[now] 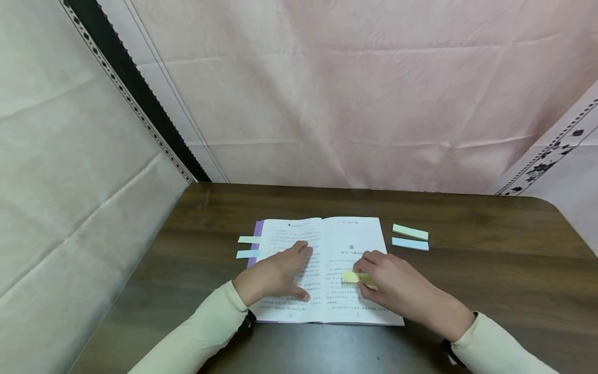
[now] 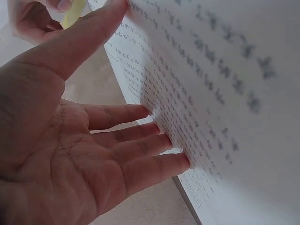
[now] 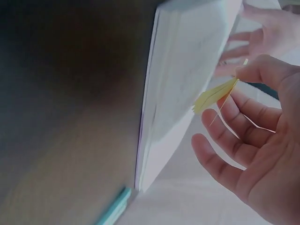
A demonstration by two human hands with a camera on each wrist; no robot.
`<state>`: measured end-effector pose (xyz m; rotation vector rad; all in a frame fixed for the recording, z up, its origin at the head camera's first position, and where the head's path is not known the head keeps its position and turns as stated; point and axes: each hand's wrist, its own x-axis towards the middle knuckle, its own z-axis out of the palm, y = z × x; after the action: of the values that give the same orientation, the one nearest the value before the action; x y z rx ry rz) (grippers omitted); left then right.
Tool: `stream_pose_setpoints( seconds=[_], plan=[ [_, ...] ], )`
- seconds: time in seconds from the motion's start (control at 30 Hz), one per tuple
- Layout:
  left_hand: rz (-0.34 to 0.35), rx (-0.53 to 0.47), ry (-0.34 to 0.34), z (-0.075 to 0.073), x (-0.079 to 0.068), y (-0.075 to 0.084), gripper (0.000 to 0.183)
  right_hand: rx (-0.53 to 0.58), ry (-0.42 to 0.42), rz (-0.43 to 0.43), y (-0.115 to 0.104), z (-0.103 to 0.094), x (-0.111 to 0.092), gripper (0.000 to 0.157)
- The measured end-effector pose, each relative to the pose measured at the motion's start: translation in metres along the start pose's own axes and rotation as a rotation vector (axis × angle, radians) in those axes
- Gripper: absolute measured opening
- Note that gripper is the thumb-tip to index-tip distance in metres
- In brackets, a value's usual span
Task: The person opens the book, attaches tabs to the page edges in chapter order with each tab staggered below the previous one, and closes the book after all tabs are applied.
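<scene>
An open book (image 1: 352, 234) with printed pages lies on the table. On its left page rests my left hand (image 1: 279, 271), fingers spread; the left wrist view has the fingertips (image 2: 180, 161) right at the paper. Over the right page, my right hand (image 1: 397, 283) pinches a yellow sticky-note pad (image 1: 349, 277) between thumb and fingers. In the right wrist view one thin strip stands apart from the rest of the yellow pad (image 3: 211, 98). A pale green tab (image 1: 248, 239) and a light blue tab (image 1: 246, 254) stick out past the book's left edge.
Right of the book lie a green sticky-note pad (image 1: 410, 231) and a blue sticky-note pad (image 1: 410, 244), one below the other. The brown wooden table (image 1: 490, 249) ends at a pale cloth curtain (image 1: 327, 104) at the back, with more cloth on both sides.
</scene>
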<state>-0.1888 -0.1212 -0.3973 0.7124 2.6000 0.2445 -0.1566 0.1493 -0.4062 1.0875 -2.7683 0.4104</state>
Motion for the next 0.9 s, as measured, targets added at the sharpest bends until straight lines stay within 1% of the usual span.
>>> stream_pose_setpoints(
  seconds=[0.1, 0.2, 0.33, 0.4, 0.43, 0.5, 0.6, 0.67, 0.73, 0.9],
  plan=[
    [-0.010, -0.015, 0.004, 0.002, -0.001, 0.000, 0.108, -0.009, 0.003, -0.027, -0.004, 0.011, 0.005, 0.015],
    [-0.011, -0.020, 0.010, 0.003, -0.001, -0.001, 0.109, -0.027, 0.012, -0.038, -0.005, 0.018, 0.008, 0.015],
    [-0.002, -0.020, 0.031, 0.003, -0.002, 0.000, 0.102, -0.011, -0.017, -0.010, -0.005, 0.020, 0.008, 0.016],
    [0.035, -0.008, 0.052, 0.004, -0.006, 0.002, 0.092, 0.010, -0.040, 0.001, -0.004, 0.020, 0.009, 0.017],
    [0.065, 0.001, 0.061, 0.004, -0.008, 0.004, 0.085, 0.020, -0.051, 0.007, -0.004, 0.020, 0.009, 0.017],
    [0.147, 0.035, 0.082, 0.006, -0.013, 0.008, 0.072, 0.036, -0.063, 0.008, -0.002, 0.019, 0.009, 0.018],
    [0.277, 0.130, 0.116, 0.010, -0.018, 0.017, 0.057, 0.050, -0.076, 0.013, 0.000, 0.018, 0.010, 0.018],
    [0.338, 0.196, 0.138, 0.012, -0.019, 0.022, 0.052, 0.060, -0.083, 0.019, 0.000, 0.017, 0.010, 0.018],
    [0.372, 0.246, 0.154, 0.014, -0.019, 0.025, 0.050, 0.072, -0.095, 0.030, 0.000, 0.016, 0.010, 0.018],
    [0.419, 0.304, 0.174, 0.017, -0.016, 0.028, 0.045, 0.077, -0.119, 0.039, -0.001, 0.015, 0.010, 0.018]
  ],
)
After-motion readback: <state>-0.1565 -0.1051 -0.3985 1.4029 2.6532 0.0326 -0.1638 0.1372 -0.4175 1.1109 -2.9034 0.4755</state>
